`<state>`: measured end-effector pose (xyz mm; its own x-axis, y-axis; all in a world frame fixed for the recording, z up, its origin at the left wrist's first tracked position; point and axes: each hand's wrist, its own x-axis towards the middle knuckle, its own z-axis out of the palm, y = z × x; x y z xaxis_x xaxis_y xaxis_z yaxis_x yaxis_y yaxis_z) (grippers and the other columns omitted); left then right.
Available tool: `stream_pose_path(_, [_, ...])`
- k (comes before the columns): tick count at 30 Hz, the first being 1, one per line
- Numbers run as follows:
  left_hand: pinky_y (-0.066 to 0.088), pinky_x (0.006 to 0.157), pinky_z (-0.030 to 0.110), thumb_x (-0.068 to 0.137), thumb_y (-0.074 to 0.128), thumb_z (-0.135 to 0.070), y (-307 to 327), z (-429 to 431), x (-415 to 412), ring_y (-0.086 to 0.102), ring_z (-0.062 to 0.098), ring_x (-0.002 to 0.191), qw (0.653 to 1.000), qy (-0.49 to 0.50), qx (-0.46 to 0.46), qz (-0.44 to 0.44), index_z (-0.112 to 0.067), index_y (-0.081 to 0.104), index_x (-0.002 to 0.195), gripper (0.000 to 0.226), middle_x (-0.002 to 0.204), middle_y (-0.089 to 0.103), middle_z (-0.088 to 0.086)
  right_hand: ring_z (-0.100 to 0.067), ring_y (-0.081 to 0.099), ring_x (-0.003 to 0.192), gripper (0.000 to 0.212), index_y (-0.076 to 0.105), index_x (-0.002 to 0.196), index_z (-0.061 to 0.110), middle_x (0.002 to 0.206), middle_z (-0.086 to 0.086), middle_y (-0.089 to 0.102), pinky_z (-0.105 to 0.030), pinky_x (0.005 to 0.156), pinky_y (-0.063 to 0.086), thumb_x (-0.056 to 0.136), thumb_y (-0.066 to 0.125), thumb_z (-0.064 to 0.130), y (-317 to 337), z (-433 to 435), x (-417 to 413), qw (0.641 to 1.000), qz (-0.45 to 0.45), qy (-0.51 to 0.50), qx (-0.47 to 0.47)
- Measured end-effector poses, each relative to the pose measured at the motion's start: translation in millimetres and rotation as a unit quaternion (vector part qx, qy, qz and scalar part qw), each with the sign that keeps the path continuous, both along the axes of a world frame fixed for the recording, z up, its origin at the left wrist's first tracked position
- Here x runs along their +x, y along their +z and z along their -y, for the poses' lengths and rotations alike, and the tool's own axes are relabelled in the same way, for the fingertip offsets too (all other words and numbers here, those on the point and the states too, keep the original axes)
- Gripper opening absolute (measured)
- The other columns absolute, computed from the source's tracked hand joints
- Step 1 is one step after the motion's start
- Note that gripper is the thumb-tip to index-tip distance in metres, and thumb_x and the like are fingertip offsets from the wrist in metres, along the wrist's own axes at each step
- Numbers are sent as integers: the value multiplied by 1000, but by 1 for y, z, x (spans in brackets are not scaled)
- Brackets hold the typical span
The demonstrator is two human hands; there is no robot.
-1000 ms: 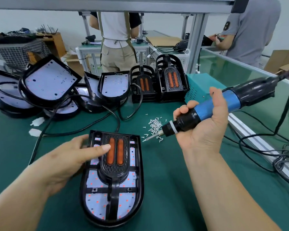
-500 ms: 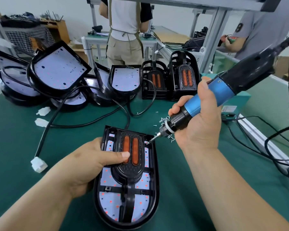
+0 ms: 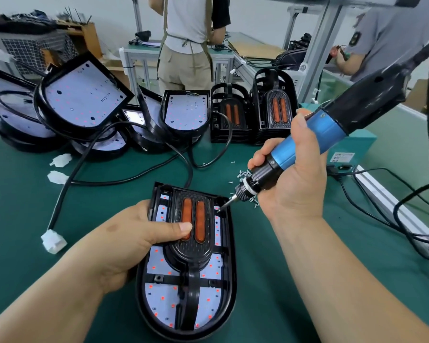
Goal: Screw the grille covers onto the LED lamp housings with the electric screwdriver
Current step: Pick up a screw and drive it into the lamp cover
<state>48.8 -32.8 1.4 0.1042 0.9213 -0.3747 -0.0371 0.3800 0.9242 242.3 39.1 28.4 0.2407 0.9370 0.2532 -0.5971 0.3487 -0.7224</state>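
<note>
A black LED lamp housing [image 3: 229, 288] lies on the green mat in front of me, its white LED board showing. A black grille cover [image 3: 196, 256] with two orange strips sits on top of it. My left hand [image 3: 136, 243] grips the housing's left edge, thumb pressed on the cover's left orange strip. My right hand [image 3: 292, 179] holds the blue and black electric screwdriver [image 3: 315, 139], tilted down to the left. Its bit tip touches the cover's upper right corner. A small heap of loose screws [image 3: 245, 173] lies behind the screwdriver's chuck.
Several open lamp housings [image 3: 84, 95] with black cables are piled at the back left. Two stacks of grille covers [image 3: 273, 112] stand at the back centre. A teal box [image 3: 354, 149] and cables lie to the right. White connectors [image 3: 53, 241] lie left. Two people stand behind the bench.
The screwdriver swung from over the screw heap down to the cover's upper right corner. The housing and my left hand sit more central, and my thumb now presses the orange strip.
</note>
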Motion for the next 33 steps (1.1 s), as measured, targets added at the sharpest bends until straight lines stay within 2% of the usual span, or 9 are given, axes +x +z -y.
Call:
stream_pose_path(2, [56, 79, 44, 60, 78, -13, 0, 0, 0, 75, 38, 88, 1000, 3, 0, 0, -7, 67, 110, 51, 100, 76, 20, -21, 49, 44, 17, 54, 99, 25, 54, -5, 51, -30, 51, 41, 86, 63, 31, 0, 0, -1, 1000, 3, 4, 0])
stream_pose_path(7, [60, 70, 42, 55, 88, -2, 2, 1, 1, 75, 37, 86, 1000, -10, -3, -5, -5, 68, 107, 55, 98, 76, 20, -23, 47, 46, 25, 52, 106, 24, 61, -7, 48, -32, 53, 40, 85, 63, 32, 4, 1, -3, 1000, 27, 5, 6])
stream_pose_path(10, [57, 79, 45, 55, 86, -2, 1, 0, 1, 75, 37, 86, 1000, -3, 4, -14, -6, 66, 109, 58, 98, 76, 19, -24, 46, 47, 31, 52, 108, 25, 63, -9, 46, -33, 55, 40, 82, 67, 33, 3, 7, -6, 999, 40, -6, 24])
stream_pose_path(12, [56, 81, 46, 59, 79, -12, 1, 0, 2, 75, 38, 86, 1000, 2, 7, -9, -5, 66, 108, 52, 97, 76, 20, -23, 45, 48, 37, 53, 106, 26, 65, -12, 44, -34, 57, 40, 75, 69, 38, 3, 11, -9, 998, 44, -6, 37])
stream_pose_path(16, [60, 71, 41, 56, 85, -1, 3, -1, 3, 75, 37, 83, 1000, -16, 17, -2, -9, 76, 88, 34, 95, 76, 20, -23, 43, 49, 36, 52, 101, 26, 75, -20, 38, -33, 55, 39, 72, 69, 39, 5, 14, -11, 998, 46, -9, 44])
stream_pose_path(18, [61, 66, 38, 56, 80, -11, 4, 0, 4, 76, 34, 81, 999, -18, 26, 5, -16, 78, 81, 26, 93, 77, 19, -23, 44, 47, 33, 52, 100, 25, 67, -15, 41, -33, 56, 39, 75, 70, 37, 4, 15, -11, 998, 47, -17, 40])
stream_pose_path(23, [57, 81, 45, 58, 84, -10, 4, -1, 5, 75, 35, 84, 1000, -11, 22, -8, -9, 75, 86, 30, 95, 77, 18, -23, 44, 47, 22, 50, 99, 23, 59, -6, 46, -33, 56, 38, 84, 65, 29, 4, 15, -10, 998, 47, -30, 34])
stream_pose_path(27, [57, 80, 44, 59, 75, -15, 4, -1, 5, 75, 36, 84, 1000, -5, 19, -13, -5, 72, 95, 37, 95, 76, 20, -23, 44, 48, 36, 50, 99, 23, 65, -12, 43, -33, 57, 39, 73, 69, 39, 4, 17, -14, 997, 58, -22, 50])
stream_pose_path(33, [58, 77, 42, 59, 75, -14, 5, 1, 4, 75, 35, 81, 1000, 3, 23, -11, -7, 72, 91, 33, 94, 76, 20, -23, 45, 46, 33, 49, 96, 23, 60, -10, 43, -34, 56, 39, 74, 67, 38, 1, 17, -14, 995, 68, -23, 68])
